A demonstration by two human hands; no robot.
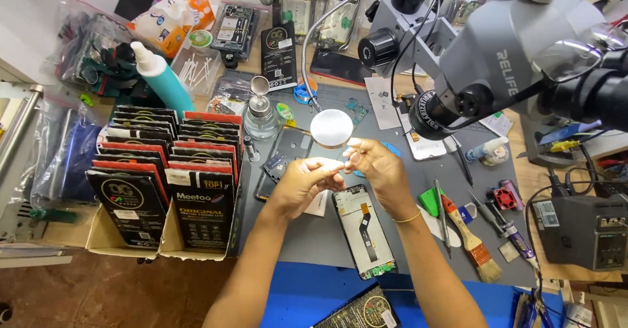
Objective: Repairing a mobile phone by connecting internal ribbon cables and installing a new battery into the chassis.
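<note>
Whatever's being pinched here is tiny, I honestly can't make out what it is, just a small pale bit right where the fingertips of both hands meet. Judging by how it's handled, it's light and probably delicate, the kind of part you take by the edges with fingertips only, easy to drop or bend.

The left hand [302, 183] has thumb and forefinger closed to a fine pinch, other fingers curled in. The right hand [378, 166] meets it from the other side, also pinched shut at the tips, with a thin gold bangle [408, 219] on the wrist.

Just below the grip lies an opened phone [364, 228] face down, its flex cable showing, on a grey work mat [307, 236]. Just above the grip sits a round white lamp head [331, 128] on a gooseneck. Off to the right of the grip are a brush [470, 240] and tweezers [442, 205]; to the left, boxes of packaged screen protectors [163, 171]. A microscope [497, 53] hangs above right.
</note>
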